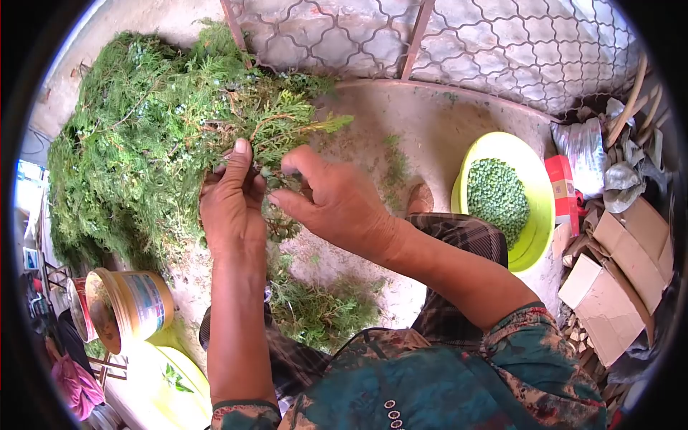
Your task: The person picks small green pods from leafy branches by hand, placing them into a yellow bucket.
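Note:
My left hand [235,190] is closed around a cypress sprig [287,125], its thumb pressed on the stem. The sprig's leafy tip points up and to the right. Small round green cones [266,172] show on it between my hands. My right hand [340,201] is just right of the sprig, thumb and index finger curved toward the cones with a gap between them. Its other fingers are curled and partly hidden. Behind my left hand rises a large heap of cypress branches [129,136] bearing pale cones.
A yellow-green basin [541,236] of picked green cones [496,197] stands at right, beside a red box [562,188] and flattened cardboard [609,301]. Lower left are a bucket [136,304] and another yellow basin [193,365]. Loose cypress sprigs [322,312] lie between my legs. A metal lattice [487,43] stands behind.

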Tool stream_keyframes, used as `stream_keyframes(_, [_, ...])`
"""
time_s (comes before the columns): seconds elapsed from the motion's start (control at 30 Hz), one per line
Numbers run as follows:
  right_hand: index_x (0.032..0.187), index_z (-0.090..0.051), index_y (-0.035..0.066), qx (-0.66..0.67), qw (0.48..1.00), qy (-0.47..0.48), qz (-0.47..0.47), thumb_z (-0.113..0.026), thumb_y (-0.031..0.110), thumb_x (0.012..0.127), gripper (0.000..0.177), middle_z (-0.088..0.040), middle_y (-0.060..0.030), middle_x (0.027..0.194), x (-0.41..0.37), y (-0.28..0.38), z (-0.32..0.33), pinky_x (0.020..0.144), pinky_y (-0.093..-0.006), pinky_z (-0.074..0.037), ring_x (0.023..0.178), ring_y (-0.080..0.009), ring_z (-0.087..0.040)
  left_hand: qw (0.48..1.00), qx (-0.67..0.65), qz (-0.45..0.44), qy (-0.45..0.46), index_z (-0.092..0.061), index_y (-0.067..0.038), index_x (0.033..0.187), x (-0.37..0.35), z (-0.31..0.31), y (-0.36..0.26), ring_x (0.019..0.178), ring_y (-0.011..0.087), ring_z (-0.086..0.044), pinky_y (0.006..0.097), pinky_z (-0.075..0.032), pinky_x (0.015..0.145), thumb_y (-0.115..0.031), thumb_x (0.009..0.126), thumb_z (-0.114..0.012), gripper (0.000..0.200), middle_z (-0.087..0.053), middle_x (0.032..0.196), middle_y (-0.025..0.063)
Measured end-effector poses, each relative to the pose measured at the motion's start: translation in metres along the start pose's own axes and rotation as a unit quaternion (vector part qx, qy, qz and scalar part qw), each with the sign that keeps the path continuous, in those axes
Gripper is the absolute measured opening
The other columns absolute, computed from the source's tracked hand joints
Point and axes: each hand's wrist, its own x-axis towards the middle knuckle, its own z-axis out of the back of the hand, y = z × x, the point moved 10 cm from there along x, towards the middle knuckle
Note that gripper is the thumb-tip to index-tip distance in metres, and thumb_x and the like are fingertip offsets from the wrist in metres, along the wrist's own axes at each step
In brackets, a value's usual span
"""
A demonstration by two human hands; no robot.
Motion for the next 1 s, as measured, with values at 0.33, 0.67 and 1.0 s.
stream_keyframes(0.33, [0.087, -0.053, 0.005, 0.045, 0.997, -0.025, 0.066, -0.062, 0.02, 0.075, 0.021, -0.059, -0.0154, 0.072, 0.015, 0.0, -0.003, 0.058, -0.0433, -0.044, 0.069, -0.0351, -0.058, 0.997, 0.044, -0.067, -0.011, -0.056, -0.006, 0.091, -0.006, -0.008, -0.008, 0.065, 0.011, -0.055, 0.0215, -0.043, 0.051, -0.014, 0.073, -0.074, 0.027, -0.059, 0.081, 0.0025])
stream_keyframes(0.67, [0.087, -0.056, 0.001, 0.1, 0.992, 0.002, 0.076, -0.064, 0.016, 0.075, 0.021, -0.059, -0.0156, 0.074, 0.021, -0.006, -0.001, 0.057, -0.0345, -0.043, 0.063, -0.0265, -0.057, 0.996, 0.073, -0.059, -0.013, -0.053, -0.003, 0.099, -0.007, -0.01, -0.007, 0.071, 0.012, -0.056, 0.0229, -0.045, 0.054, -0.018, 0.071, -0.076, 0.039, -0.059, 0.085, 0.0047])
stream_keyframes(1.0, [0.084, -0.051, 0.003, -0.062, 0.995, 0.026, 0.071, -0.066, 0.025, 0.075, 0.028, -0.058, -0.0172, 0.069, 0.021, -0.001, 0.0, 0.054, -0.0411, -0.043, 0.064, -0.0348, -0.057, 0.992, 0.104, -0.067, 0.014, -0.057, -0.003, 0.093, -0.018, -0.023, -0.006, 0.072, 0.0133, -0.059, 0.0226, -0.048, 0.058, -0.015, 0.076, -0.072, 0.026, -0.061, 0.085, 0.0052])
